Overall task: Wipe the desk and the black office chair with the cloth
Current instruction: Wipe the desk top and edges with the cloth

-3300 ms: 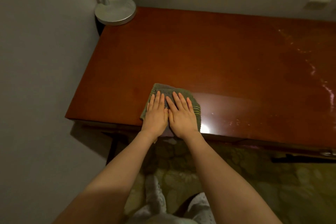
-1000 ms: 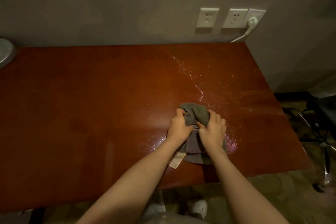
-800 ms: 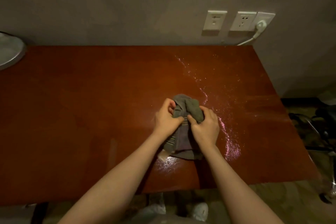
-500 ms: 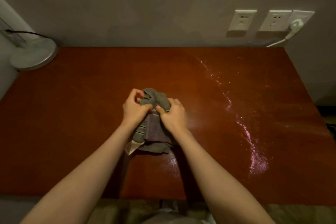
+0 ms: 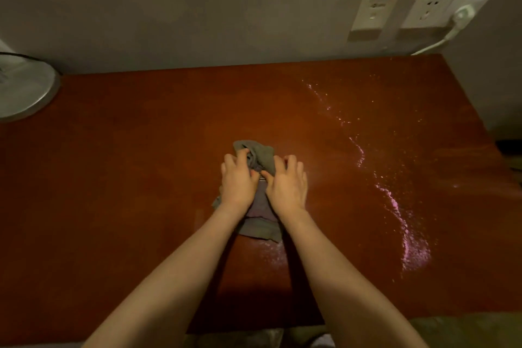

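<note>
A crumpled grey-green cloth lies bunched near the middle of the reddish-brown wooden desk. My left hand grips the cloth's left side with curled fingers. My right hand sits beside it, thumb and fingers curled onto the cloth's right side. Part of the cloth trails out under my wrists toward me. A glistening wet streak runs down the desk's right half. The black office chair is out of view.
A round silver lamp base stands at the desk's back left corner. On the wall behind are white sockets, and a white plug with cord hangs at the back right. Patterned floor shows below the near edge.
Both hands went from pressing flat on the spread cloth at the desk's left front to gripping it bunched up. The view shifted over the desk, and the hands moved slightly farther from me.
</note>
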